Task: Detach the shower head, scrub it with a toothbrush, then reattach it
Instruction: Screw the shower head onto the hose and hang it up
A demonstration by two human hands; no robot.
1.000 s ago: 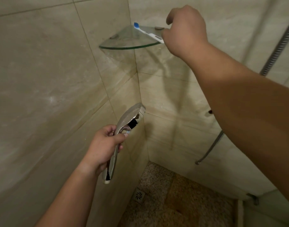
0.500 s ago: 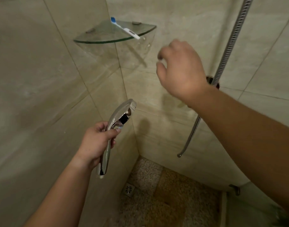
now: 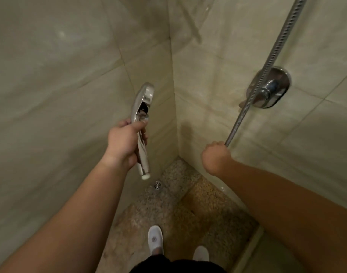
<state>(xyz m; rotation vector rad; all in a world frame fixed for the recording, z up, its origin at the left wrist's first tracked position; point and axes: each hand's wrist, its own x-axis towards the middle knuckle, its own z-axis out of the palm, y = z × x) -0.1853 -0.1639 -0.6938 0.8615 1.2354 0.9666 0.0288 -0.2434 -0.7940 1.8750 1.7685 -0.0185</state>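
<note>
Left hand gripped the shower head by its handle, fingers wrapped tight round the chrome stem, thumb laid along the front just below the head. Head was detached, held upright in the tiled corner, spray end up, white-tipped threaded end pointing down past the palm toward the floor drain. Right hand was fisted round the lower end of the hose, fingers fully curled; hose end itself hidden inside the fist, so couldn't tell how the fitting sat. Hose ran up and right from the fist, crossing in front of the round chrome valve plate on the right wall. The two hands were well apart, head and hose not touching. Pebble floor below, two white shoes at bottom edge.
</note>
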